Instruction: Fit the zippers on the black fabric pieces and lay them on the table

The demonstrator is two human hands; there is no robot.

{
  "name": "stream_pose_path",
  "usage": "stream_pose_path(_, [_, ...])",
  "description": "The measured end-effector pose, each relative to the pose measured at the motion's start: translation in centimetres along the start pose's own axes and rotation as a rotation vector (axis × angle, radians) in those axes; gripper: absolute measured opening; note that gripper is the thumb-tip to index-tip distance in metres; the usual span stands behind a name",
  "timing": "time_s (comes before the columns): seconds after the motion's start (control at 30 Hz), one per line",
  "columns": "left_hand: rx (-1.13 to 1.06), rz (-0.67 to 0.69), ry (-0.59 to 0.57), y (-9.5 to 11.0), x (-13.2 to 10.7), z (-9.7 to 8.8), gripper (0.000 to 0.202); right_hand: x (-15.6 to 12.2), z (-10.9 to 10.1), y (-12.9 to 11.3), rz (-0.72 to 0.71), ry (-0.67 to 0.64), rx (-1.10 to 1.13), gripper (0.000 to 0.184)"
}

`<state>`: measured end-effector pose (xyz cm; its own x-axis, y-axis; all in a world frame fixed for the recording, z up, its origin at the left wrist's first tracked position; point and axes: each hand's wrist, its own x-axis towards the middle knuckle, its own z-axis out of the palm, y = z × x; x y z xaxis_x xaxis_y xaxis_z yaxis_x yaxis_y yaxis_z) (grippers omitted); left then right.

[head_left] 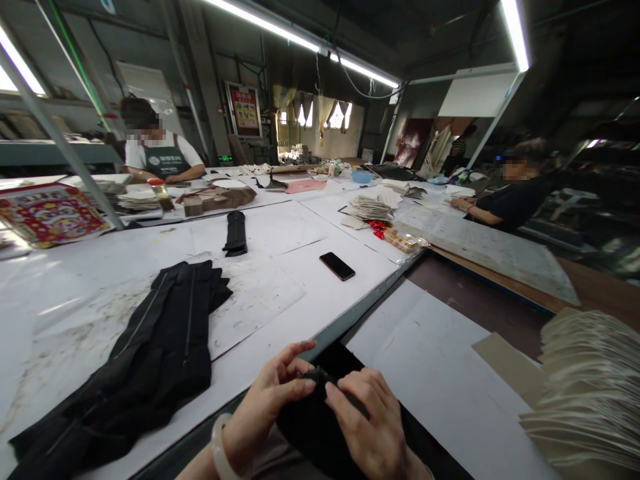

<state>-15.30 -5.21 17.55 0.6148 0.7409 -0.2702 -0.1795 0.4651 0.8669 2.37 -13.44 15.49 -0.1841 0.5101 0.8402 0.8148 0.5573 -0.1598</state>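
Observation:
A piece of black fabric (313, 423) is bunched between my two hands, close to my body at the near table edge. My left hand (275, 383), with a pale bangle at the wrist, pinches its upper edge between thumb and fingers. Opposite it, my right hand (367, 417) grips the same edge with thumb and curled fingers. The fingertips almost meet there; a small detail at that spot is too dark to make out. To the left lies a pile of black fabric pieces with zippers (187, 327).
A black phone (337, 266) and a small folded black bundle (236, 233) rest on the white table (280, 293). Beige sheets are stacked high (590, 393) at right. Paper stacks (370, 208) stand farther back. Two people sit working at the table, left and right.

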Motion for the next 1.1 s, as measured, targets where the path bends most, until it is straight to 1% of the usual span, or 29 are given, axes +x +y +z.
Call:
stream_pose_path(0.07, [-0.005, -0.007, 0.002, 0.0, 0.0, 0.2, 0.064, 0.7, -0.5, 0.2, -0.143, -0.066, -0.089, 0.027])
stream_pose_path(0.17, [-0.014, -0.006, 0.013, -0.1, 0.0, 0.5, 0.063, 1.1, -0.9, 0.4, -0.228, -0.101, -0.171, 0.029])
stream_pose_path(0.4, [0.039, 0.028, -0.004, -0.1, 0.3, 1.0, 0.06, 1.4, -1.2, 1.1, -0.308, -0.11, -0.246, 0.034])
stream_pose_path(0.53, [0.098, 0.054, -0.039, -0.1, 0.4, 1.1, 0.063, 1.5, -1.3, 1.5, -0.329, -0.109, -0.204, 0.034])
stream_pose_path(0.6, [0.164, 0.082, -0.059, 0.0, 0.3, 1.2, 0.065, 1.5, -1.2, 1.5, -0.299, -0.12, -0.169, 0.034])
stream_pose_path(0.67, [0.274, 0.135, -0.066, 0.2, 0.1, 1.2, 0.066, 1.6, -1.1, 1.1, -0.204, -0.141, -0.119, 0.029])
stream_pose_path(0.77, [0.427, 0.231, -0.061, 0.5, -0.2, 1.2, 0.065, 2.2, -1.0, 0.4, 0.016, -0.166, -0.002, 0.016])
stream_pose_path(0.83, [0.487, 0.264, -0.074, 0.7, -0.4, 1.1, 0.066, 2.8, -1.4, -0.1, 0.181, -0.203, 0.126, 0.016])
stream_pose_path(0.9, [0.532, 0.274, -0.101, 0.9, -0.6, 0.9, 0.067, 3.7, -2.0, -0.3, 0.372, -0.297, 0.308, 0.015])
stream_pose_path(1.03, [0.549, 0.259, -0.153, 1.2, -0.9, 0.7, 0.066, 5.2, -3.1, 0.1, 0.769, -0.547, 0.705, 0.01])
stream_pose_path(1.1, [0.539, 0.239, -0.166, 1.3, -1.0, 0.7, 0.063, 5.6, -3.2, 0.4, 0.914, -0.606, 0.81, 0.007])
